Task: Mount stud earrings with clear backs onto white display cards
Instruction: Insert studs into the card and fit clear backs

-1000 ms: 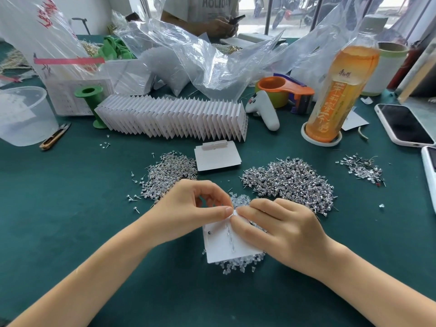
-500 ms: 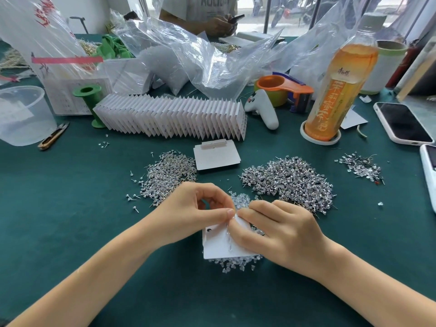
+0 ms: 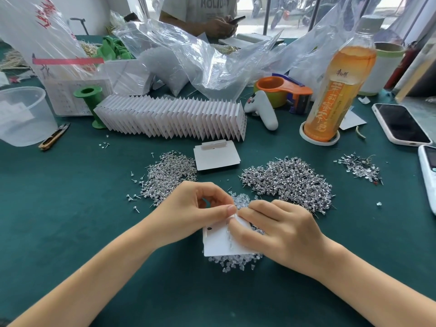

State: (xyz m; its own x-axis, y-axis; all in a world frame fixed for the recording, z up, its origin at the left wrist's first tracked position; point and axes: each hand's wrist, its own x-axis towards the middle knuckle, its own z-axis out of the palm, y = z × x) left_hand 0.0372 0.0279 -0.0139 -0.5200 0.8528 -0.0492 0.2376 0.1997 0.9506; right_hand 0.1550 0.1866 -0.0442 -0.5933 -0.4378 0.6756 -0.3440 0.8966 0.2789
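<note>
Nearest item: a heap of clear backs (image 3: 232, 261) on the green table (image 3: 59, 208), lying under and just beyond the near edge of the card in work, presumably so a back can be picked up without reaching.

White display card (image 3: 218, 243) — held low over that heap, tilted, with one dark dot near its upper left corner and a faint vertical row of studs near its middle.

Left hand (image 3: 192, 208): fingers curled, thumb and forefinger pinching the card's top edge, apparently to steady it. Right hand (image 3: 276, 230): fingers curled, fingertips pressed together at the same edge, touching the left thumb; they seem to pinch a small piece, though what it is cannot be told. Judged step: pushing a stud through or seating a back.

Behind the hands, left: a pile of stud earrings (image 3: 168, 175). Behind, right: a larger pile of studs (image 3: 290, 180). Far right: a small mixed scatter (image 3: 359, 167).

Between the two piles: a short stack of blank cards (image 3: 215, 158), near enough to draw from.

Further back — a long fanned row of cards (image 3: 172, 119), likely finished ones set aside. Beside it, a green spool (image 3: 90, 102), snips (image 3: 54, 136), a white controller (image 3: 262, 109), a tape dispenser (image 3: 283, 90), an orange drink bottle (image 3: 339, 83).

Farthest: clear plastic bags (image 3: 188, 60) and a seated person (image 3: 203, 13).
</note>
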